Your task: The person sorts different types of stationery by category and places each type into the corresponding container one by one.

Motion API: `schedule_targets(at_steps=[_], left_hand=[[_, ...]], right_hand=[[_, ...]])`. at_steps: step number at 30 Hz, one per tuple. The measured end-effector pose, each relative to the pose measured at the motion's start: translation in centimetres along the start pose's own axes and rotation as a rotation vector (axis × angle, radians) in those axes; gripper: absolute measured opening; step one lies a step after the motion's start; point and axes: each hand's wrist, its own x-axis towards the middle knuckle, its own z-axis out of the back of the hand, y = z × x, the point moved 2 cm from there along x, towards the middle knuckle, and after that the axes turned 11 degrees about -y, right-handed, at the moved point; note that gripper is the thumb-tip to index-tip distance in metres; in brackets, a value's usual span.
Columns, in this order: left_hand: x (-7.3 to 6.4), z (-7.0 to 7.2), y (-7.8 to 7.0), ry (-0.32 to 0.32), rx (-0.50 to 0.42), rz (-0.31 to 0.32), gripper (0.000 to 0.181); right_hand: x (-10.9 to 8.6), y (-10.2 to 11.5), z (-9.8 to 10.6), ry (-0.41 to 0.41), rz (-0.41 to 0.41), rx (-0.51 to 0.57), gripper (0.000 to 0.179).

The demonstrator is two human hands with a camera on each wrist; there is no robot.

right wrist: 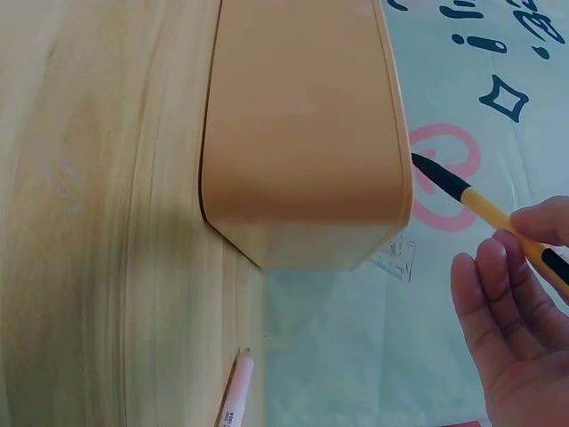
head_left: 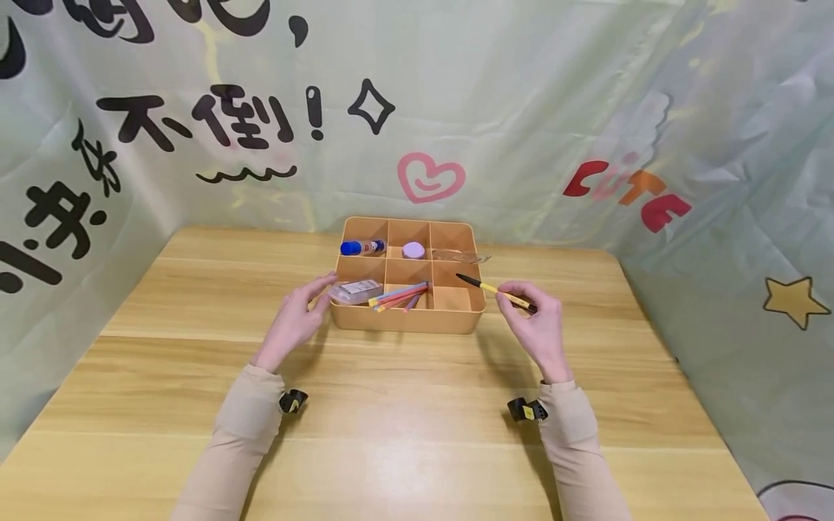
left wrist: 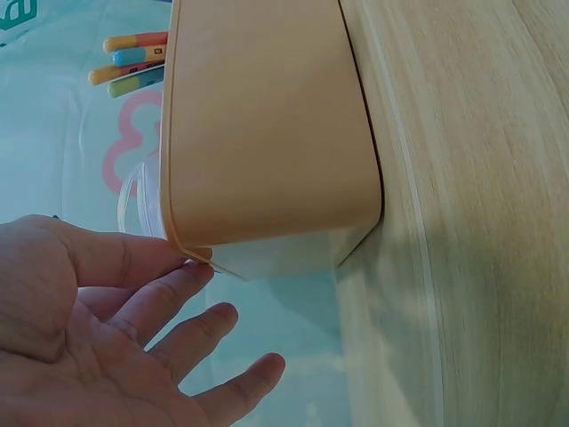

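A tan organizer box (head_left: pixel 404 320) with several compartments stands toward the back of the table. My left hand (head_left: pixel 295 318) is at its left side, thumb and index finger (left wrist: pixel 182 289) pinching the rim near the front corner, the other fingers spread. Between thumb and fingers, my right hand (head_left: pixel 539 325) holds a yellow-and-black pen (right wrist: pixel 487 210), its black tip pointing left over the box's right compartment. Inside the box are a glue stick (head_left: pixel 363 247), a round lilac item (head_left: pixel 413 250), a clear plastic case (head_left: pixel 356 291), several colored pens (head_left: pixel 399 295) and a clear ruler (head_left: pixel 460 256).
A pale pink pen (right wrist: pixel 236 390) lies on the wooden table (head_left: pixel 404 420) to the right of the box, seen in the right wrist view. A printed cloth (head_left: pixel 521 108) hangs behind the table and along its sides.
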Motion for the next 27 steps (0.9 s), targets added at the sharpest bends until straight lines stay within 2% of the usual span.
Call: schedule_targets(at_steps=[14,23,27], left_hand=[[-0.2,-0.1,-0.1,-0.009,-0.031,0.001,0.044],[-0.2,-0.2,-0.2,-0.002,-0.033,0.011,0.045],[-0.1,-0.1,-0.1,-0.004,-0.032,0.008,0.045]], right_hand=[[-0.1,-0.7,-0.6,0.075,-0.054,-0.053,0.017],[0.3,-1.1,0.1,0.007,-0.066,-0.066,0.019],[0.6,-1.6,0.9,0.011,-0.065,-0.135,0.022]])
